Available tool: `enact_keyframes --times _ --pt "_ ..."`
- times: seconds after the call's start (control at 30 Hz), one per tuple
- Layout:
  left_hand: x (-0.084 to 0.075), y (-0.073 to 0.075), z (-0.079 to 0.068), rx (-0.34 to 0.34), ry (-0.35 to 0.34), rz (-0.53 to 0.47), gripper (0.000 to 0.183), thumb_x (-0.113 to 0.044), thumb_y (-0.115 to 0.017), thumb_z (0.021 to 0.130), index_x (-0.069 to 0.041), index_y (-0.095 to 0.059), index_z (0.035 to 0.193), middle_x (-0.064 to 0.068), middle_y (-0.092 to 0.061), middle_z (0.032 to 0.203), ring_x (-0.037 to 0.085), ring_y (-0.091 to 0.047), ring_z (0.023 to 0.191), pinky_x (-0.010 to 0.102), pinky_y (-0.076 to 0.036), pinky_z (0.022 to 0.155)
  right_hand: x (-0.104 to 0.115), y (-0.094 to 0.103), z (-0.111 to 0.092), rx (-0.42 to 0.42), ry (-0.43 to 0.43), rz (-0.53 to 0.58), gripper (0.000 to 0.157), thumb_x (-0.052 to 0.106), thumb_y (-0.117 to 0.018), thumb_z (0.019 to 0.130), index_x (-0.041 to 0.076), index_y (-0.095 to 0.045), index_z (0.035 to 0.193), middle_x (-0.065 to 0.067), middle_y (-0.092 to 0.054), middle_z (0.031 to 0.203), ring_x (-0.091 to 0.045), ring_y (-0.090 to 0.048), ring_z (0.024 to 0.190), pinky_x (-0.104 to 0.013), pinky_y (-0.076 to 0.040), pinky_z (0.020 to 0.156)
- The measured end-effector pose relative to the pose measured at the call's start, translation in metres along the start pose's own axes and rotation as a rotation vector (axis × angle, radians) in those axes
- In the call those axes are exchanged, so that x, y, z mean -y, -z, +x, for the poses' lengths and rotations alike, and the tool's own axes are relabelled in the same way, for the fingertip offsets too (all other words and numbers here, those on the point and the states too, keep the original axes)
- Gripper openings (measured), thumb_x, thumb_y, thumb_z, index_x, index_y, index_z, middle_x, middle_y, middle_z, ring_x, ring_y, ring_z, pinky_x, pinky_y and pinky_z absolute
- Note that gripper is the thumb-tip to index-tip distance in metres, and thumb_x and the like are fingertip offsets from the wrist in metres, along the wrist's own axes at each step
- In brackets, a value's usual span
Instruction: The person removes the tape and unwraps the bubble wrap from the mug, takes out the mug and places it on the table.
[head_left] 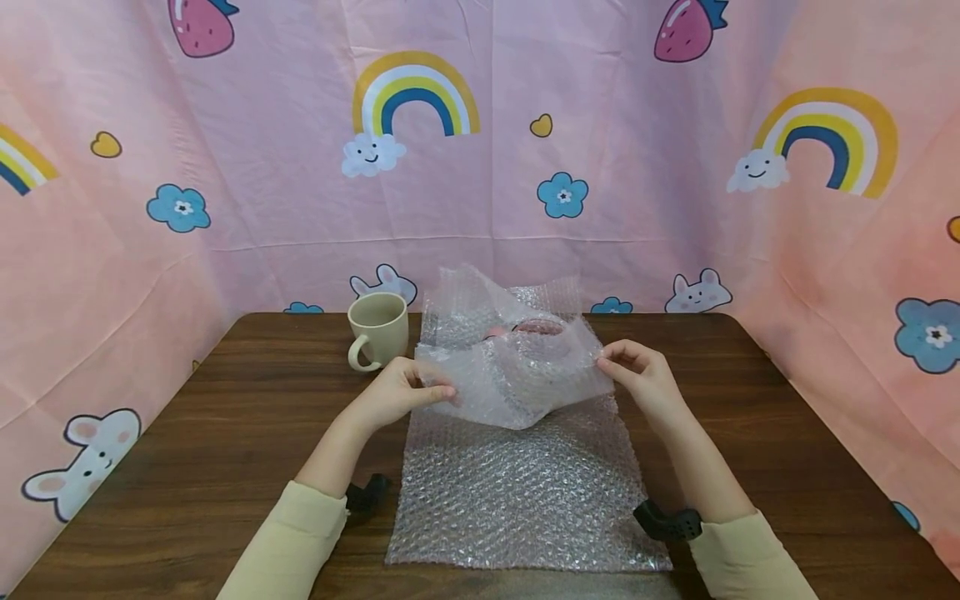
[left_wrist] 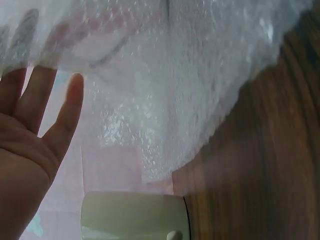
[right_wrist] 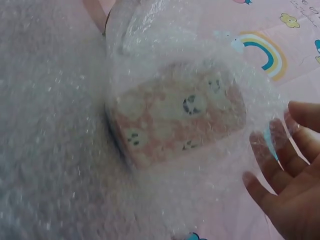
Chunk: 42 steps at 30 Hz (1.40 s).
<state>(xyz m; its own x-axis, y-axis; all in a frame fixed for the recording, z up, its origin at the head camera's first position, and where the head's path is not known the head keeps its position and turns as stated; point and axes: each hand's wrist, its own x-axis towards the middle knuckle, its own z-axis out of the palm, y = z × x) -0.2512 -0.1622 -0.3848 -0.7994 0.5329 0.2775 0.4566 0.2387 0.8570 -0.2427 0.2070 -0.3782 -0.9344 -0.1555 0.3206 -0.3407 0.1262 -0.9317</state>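
Note:
A sheet of bubble wrap (head_left: 517, 492) lies lengthwise on the table, its far part folded up over a pink cup (head_left: 538, 327). Through the plastic in the right wrist view, the cup (right_wrist: 175, 112) shows a pattern of small animal faces and looks tilted. At the raised flap's left edge, my left hand (head_left: 408, 392) pinches the wrap between thumb and fingers; several of its fingers (left_wrist: 37, 95) show partly through the plastic. My right hand (head_left: 643, 375) holds the flap's right corner with thumb and fingertips. The cup's lower part is hidden behind the flap.
A beige mug (head_left: 378, 325) stands upright at the back left, close to the wrap and beyond my left hand. The dark wooden table (head_left: 247, 433) ends at a pink patterned cloth (head_left: 480, 208) hung behind and on both sides. Black wrist devices (head_left: 667, 523) sit on both wrists.

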Motion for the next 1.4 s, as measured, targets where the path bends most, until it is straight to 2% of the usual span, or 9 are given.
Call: enact_keyframes --times 0.23,0.43,0.7,0.87,0.97,1.03,1.17,1.3,1.4 --pt "0.004 0.009 -0.004 0.033 0.063 0.038 0.016 -0.012 -0.071 0.088 0.000 -0.075 0.096 0.004 -0.070 0.081 0.010 -0.049 0.066 0.027 -0.043 0.061 -0.006 0.009 -0.005 0.042 0.028 0.000 0.020 0.012 -0.060 0.096 -0.008 -0.060 0.102 0.001 -0.061 0.094 -0.017 -0.055 0.091 -0.026 -0.047 0.080" --pt "0.009 0.015 -0.006 0.101 0.034 0.029 0.019 -0.012 -0.071 0.088 0.001 -0.073 0.101 0.006 -0.070 0.097 0.016 -0.062 0.087 0.033 -0.052 0.074 -0.007 0.012 -0.009 0.056 0.038 -0.037 0.027 0.015 -0.052 0.100 -0.011 -0.060 0.104 0.005 -0.063 0.097 -0.015 -0.055 0.096 -0.025 -0.044 0.085" --pt "0.013 0.021 -0.010 0.162 0.158 0.017 0.035 -0.019 -0.068 0.090 0.004 -0.066 0.118 0.014 -0.066 0.115 0.023 -0.062 0.104 0.037 -0.050 0.086 -0.005 0.013 -0.011 0.053 -0.009 -0.062 0.038 0.019 -0.045 0.103 -0.016 -0.059 0.110 0.006 -0.065 0.097 -0.009 -0.057 0.093 -0.024 -0.044 0.084" --pt "0.018 0.025 -0.011 0.206 0.159 0.064 0.032 -0.017 -0.062 0.094 0.005 -0.066 0.117 0.014 -0.066 0.114 0.022 -0.061 0.104 0.036 -0.049 0.086 -0.004 0.014 -0.013 0.042 -0.080 -0.090 0.042 0.021 -0.039 0.105 -0.014 -0.057 0.118 -0.009 -0.063 0.111 -0.007 -0.057 0.098 -0.023 -0.045 0.087" --pt "0.022 0.027 -0.011 0.242 0.113 0.067 0.039 -0.028 -0.060 0.096 0.005 -0.067 0.116 0.013 -0.067 0.113 0.019 -0.061 0.103 0.034 -0.048 0.086 -0.006 0.014 -0.013 0.040 -0.106 -0.092 0.043 0.023 -0.038 0.105 -0.012 -0.056 0.121 -0.013 -0.060 0.116 -0.008 -0.057 0.100 -0.028 -0.046 0.088" --pt "0.025 0.028 -0.011 0.251 0.083 0.074 0.055 -0.044 -0.055 0.095 0.006 -0.068 0.112 0.012 -0.067 0.110 0.017 -0.061 0.100 0.035 -0.048 0.086 -0.009 0.015 -0.012 0.047 -0.122 -0.100 0.042 0.025 -0.040 0.105 -0.009 -0.056 0.122 -0.011 -0.060 0.116 -0.010 -0.057 0.099 -0.030 -0.047 0.087" --pt "0.030 0.031 -0.014 0.241 0.095 0.047 0.087 -0.071 -0.043 0.083 0.009 -0.066 0.110 0.014 -0.065 0.110 0.022 -0.061 0.101 0.042 -0.047 0.090 -0.013 0.015 -0.011 0.066 -0.141 -0.127 0.038 0.025 -0.045 0.103 -0.007 -0.057 0.121 -0.011 -0.061 0.111 -0.015 -0.057 0.093 -0.033 -0.049 0.080" --pt "0.032 0.031 -0.015 0.246 0.146 -0.008 0.097 -0.077 -0.036 0.082 0.007 -0.061 0.123 0.018 -0.061 0.122 0.030 -0.060 0.110 0.050 -0.042 0.097 -0.015 0.016 -0.010 0.098 -0.150 -0.137 0.037 0.023 -0.050 0.101 -0.007 -0.056 0.123 -0.017 -0.059 0.114 -0.017 -0.057 0.091 -0.031 -0.051 0.076" --pt "0.034 0.031 -0.014 0.267 0.134 -0.023 0.095 -0.074 -0.030 0.087 0.007 -0.057 0.128 0.020 -0.058 0.127 0.033 -0.057 0.115 0.050 -0.040 0.098 -0.017 0.019 -0.011 0.128 -0.147 -0.154 0.037 0.022 -0.053 0.100 -0.007 -0.055 0.124 -0.020 -0.058 0.118 -0.019 -0.057 0.092 -0.030 -0.051 0.076"
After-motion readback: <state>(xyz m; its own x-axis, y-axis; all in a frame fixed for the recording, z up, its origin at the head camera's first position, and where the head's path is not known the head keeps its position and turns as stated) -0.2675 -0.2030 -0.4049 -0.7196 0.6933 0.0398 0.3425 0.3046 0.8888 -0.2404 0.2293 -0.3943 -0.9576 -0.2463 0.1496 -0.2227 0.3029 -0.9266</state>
